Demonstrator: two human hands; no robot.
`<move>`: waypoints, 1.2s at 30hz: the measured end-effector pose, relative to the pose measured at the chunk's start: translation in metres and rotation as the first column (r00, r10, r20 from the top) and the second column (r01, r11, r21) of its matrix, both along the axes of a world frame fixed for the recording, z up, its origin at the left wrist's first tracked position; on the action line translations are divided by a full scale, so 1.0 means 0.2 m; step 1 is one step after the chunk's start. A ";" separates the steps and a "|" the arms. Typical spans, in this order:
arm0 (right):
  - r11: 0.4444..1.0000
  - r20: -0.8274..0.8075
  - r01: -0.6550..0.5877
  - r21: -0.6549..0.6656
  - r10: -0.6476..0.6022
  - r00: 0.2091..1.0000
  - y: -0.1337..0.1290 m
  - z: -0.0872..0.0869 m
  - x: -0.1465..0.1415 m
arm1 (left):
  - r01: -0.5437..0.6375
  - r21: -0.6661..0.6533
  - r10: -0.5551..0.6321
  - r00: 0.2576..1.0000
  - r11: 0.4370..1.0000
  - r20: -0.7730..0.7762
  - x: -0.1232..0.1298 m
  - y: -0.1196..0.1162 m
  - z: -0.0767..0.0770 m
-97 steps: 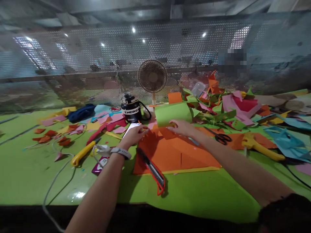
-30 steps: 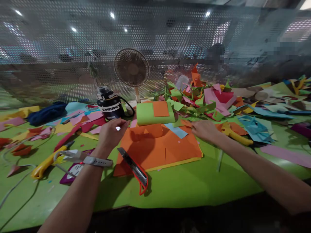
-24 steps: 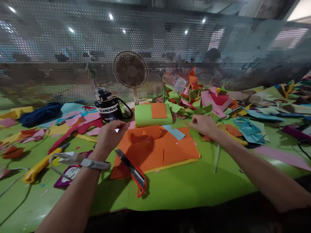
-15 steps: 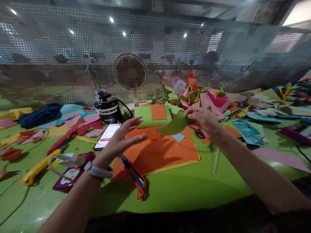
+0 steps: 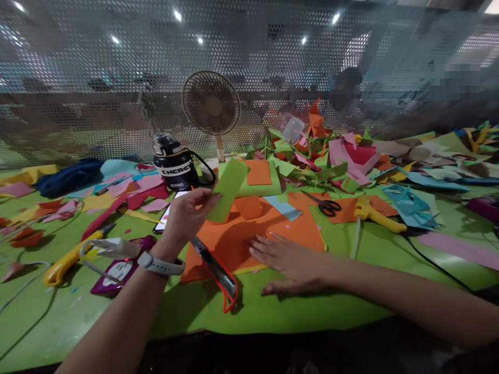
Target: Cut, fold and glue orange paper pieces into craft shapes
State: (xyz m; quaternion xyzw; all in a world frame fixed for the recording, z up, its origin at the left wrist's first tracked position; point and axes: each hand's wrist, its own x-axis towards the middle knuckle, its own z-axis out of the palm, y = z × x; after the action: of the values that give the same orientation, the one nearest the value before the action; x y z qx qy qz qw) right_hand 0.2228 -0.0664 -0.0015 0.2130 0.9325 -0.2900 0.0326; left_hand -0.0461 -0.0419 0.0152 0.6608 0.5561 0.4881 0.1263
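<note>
A strip of green paper (image 5: 228,189) is pinched between the thumb and fingers of my left hand (image 5: 191,215), raised above the table and tilted. My right hand (image 5: 290,262) lies flat with fingers spread, its fingertips on the orange sheets (image 5: 230,246); a yellow edge shows beneath them. Left of it a red-framed utility knife (image 5: 214,272) rests across the orange sheets' near left corner. A light blue paper piece (image 5: 286,206) and a small orange piece (image 5: 248,206) lie on the far part of the orange sheets. Behind my left hand, a phone (image 5: 163,221) is partly hidden.
Black scissors (image 5: 329,208) and a yellow glue gun (image 5: 380,218) with a cord lie to the right. A black bottle (image 5: 175,166) and a fan (image 5: 212,104) stand at the back. Paper scraps (image 5: 304,156) heap up behind; a purple power bank (image 5: 125,265) sits left.
The green paper has passed from my right hand to my left. My right hand has come down flat onto the orange sheets, and my left fingers have closed.
</note>
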 end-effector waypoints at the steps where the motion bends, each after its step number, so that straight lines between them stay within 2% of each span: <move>1: 0.998 0.034 0.042 0.054 -0.044 0.998 0.03 -0.01 0.02 | 0.012 -0.007 -0.012 0.998 1.000 -0.060 0.01 0.00 -0.01; 4: 0.958 0.083 0.226 0.177 -0.243 0.967 0.16 -0.05 0.12 | 0.103 -0.042 -0.109 0.978 0.994 -0.178 0.07 -0.02 -0.02; 8: 0.857 0.059 0.387 0.341 -0.430 0.901 0.32 -0.08 0.27 | 0.290 -0.081 -0.301 0.905 0.953 -0.302 0.14 -0.05 -0.04; 11: 0.831 0.023 0.395 0.392 -0.438 0.899 0.38 -0.06 0.32 | 0.341 -0.097 -0.348 0.832 0.935 -0.433 0.18 -0.07 -0.04; 14: 0.797 -0.162 0.466 0.384 -0.439 0.884 0.38 0.00 0.30 | 0.326 -0.092 -0.314 0.738 0.941 -0.597 0.23 -0.10 -0.05; 16: 0.808 -0.294 0.477 0.347 -0.389 0.873 0.34 0.04 0.26 | 0.315 -0.105 -0.294 0.643 0.943 -0.707 0.28 -0.12 -0.07; 18: 0.860 -0.354 0.342 0.378 -0.207 0.912 0.29 0.05 0.20 | 0.302 -0.140 -0.289 0.534 0.943 -0.794 0.33 -0.14 -0.09; 19: 0.864 -0.352 0.261 0.431 -0.106 0.930 0.26 0.04 0.18 | 0.301 -0.163 -0.298 0.484 0.940 -0.823 0.35 -0.15 -0.10; 21: 0.832 -0.291 0.145 0.535 0.021 0.956 0.22 0.00 0.14 | 0.306 -0.201 -0.323 0.428 0.931 -0.844 0.38 -0.15 -0.12; 23: 0.804 -0.235 0.102 0.586 0.049 0.971 0.20 -0.05 0.12 | 0.299 -0.214 -0.335 0.450 0.930 -0.828 0.39 -0.15 -0.13; 27: 0.811 -0.255 0.136 0.569 0.016 0.967 0.21 -0.10 0.12 | 0.268 -0.236 -0.352 0.579 0.934 -0.735 0.36 -0.15 -0.13; 32: 0.881 -0.305 0.240 0.408 -0.116 0.945 0.21 -0.09 0.12 | 0.290 -0.260 -0.388 0.736 0.921 -0.555 0.33 -0.15 -0.14; 36: 0.911 -0.298 0.308 0.275 -0.223 0.928 0.22 -0.07 0.11 | 0.287 -0.242 -0.373 0.782 0.927 -0.500 0.33 -0.12 -0.16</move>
State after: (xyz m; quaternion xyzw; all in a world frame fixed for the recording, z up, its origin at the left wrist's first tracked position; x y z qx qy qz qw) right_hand 0.2451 -0.0229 -0.0154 0.3012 0.9248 -0.1636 -0.1648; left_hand 0.0202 -0.0664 -0.0163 0.8461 0.4798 0.2097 0.0992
